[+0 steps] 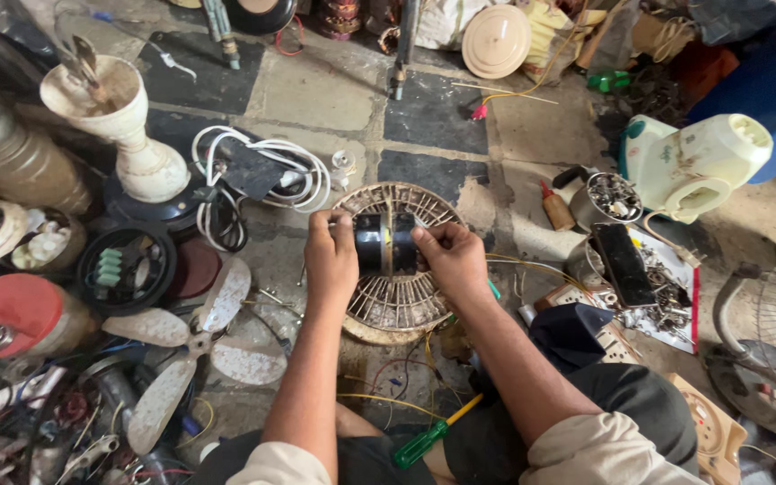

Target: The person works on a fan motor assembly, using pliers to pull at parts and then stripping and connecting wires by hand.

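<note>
Gripping black fan motor (385, 243) both sides: left hand (330, 259), right hand (452, 259), over round grille (397, 310).

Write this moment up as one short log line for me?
left hand: gripping dark motor | right hand: gripping motor's other side | motor: over round fan grille | nearby: green screwdriver, fan blades

2 hands (331, 260), 1 motor (385, 243), 1 screwdriver (430, 434)
</note>
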